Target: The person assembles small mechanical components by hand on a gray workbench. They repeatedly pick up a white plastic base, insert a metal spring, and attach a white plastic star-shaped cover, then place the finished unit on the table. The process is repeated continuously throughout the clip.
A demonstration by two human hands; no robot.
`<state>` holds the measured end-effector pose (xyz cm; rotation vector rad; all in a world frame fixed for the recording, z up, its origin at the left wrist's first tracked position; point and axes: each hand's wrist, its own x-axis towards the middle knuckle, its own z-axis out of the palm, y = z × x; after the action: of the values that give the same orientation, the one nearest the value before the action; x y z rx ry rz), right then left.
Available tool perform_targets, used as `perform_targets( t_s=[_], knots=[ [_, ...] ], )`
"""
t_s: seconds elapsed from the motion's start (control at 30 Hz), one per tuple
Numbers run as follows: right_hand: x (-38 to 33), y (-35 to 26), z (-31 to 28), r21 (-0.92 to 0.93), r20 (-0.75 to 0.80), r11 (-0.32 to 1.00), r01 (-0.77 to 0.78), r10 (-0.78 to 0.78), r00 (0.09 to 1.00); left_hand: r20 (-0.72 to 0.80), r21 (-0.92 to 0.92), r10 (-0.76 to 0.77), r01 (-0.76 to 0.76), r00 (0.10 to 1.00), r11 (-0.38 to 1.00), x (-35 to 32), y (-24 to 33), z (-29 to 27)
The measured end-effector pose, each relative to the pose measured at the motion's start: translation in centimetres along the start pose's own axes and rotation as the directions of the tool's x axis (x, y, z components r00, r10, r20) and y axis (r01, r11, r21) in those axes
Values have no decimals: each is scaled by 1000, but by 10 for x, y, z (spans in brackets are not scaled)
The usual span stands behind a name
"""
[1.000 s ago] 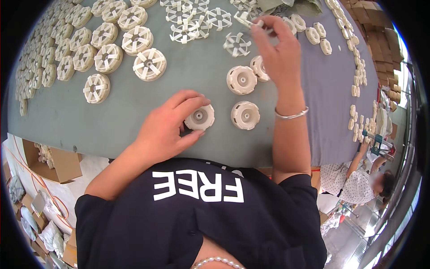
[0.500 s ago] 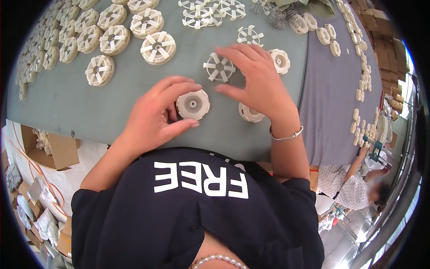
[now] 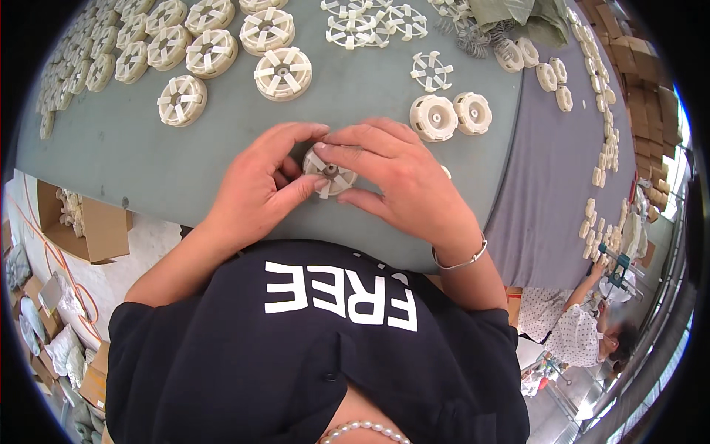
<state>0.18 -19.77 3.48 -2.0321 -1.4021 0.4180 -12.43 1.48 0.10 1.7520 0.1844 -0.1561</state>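
Note:
Just in front of me on the table, a round cream plastic housing lies with a white spoked ring (image 3: 330, 172) on top of it. My left hand (image 3: 262, 177) is curled round the left side, its thumb at the ring's front edge. From the right, my right hand (image 3: 407, 177) grips the ring's rim between fingers and thumb. The fingers partly cover ring and housing, so whether the ring sits fully seated cannot be told. Two bare housings (image 3: 433, 118) rest side by side beyond my right hand, near a loose spoked ring (image 3: 431, 72).
Housings topped with spoked rings (image 3: 283, 74) fill the table's far left in rows. More loose rings (image 3: 351, 29) and a pile of springs (image 3: 473, 37) lie at the back. Small cream parts line the grey cloth (image 3: 510, 200) at right, where another person (image 3: 580, 333) works.
My right hand has brought the spoked ring left and toward me, onto the housing held by my left hand. The left thumb has closed in on it. The whole view has shifted slightly.

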Motion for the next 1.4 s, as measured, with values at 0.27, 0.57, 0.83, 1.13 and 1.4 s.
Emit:
perform_targets(
  t_s=[0.27, 0.57, 0.83, 1.13, 1.4],
  knots=[
    [-8, 9, 8, -178, -75, 984, 20, -34, 997, -43, 147, 79, -72, 996, 986, 1, 12, 7],
    [5, 93, -57, -358, -423, 853, -380, 215, 880, -212, 666, 383, -154, 899, 730, 5, 21, -26],
    [12, 86, -67, -130, -621, 851, -508, 330, 711, -42, 495, 382, -313, 923, 811, 89, 37, 75],
    [-126, 75, -62, -4, -463, 720, -694, 613, 640, 160, 352, 303, -341, 939, 872, 82, 23, 50],
    [-116, 61, -72, 102, -366, 719, -687, 669, 647, 111, 254, 248, -269, 962, 929, 72, 16, 45]
  ],
)
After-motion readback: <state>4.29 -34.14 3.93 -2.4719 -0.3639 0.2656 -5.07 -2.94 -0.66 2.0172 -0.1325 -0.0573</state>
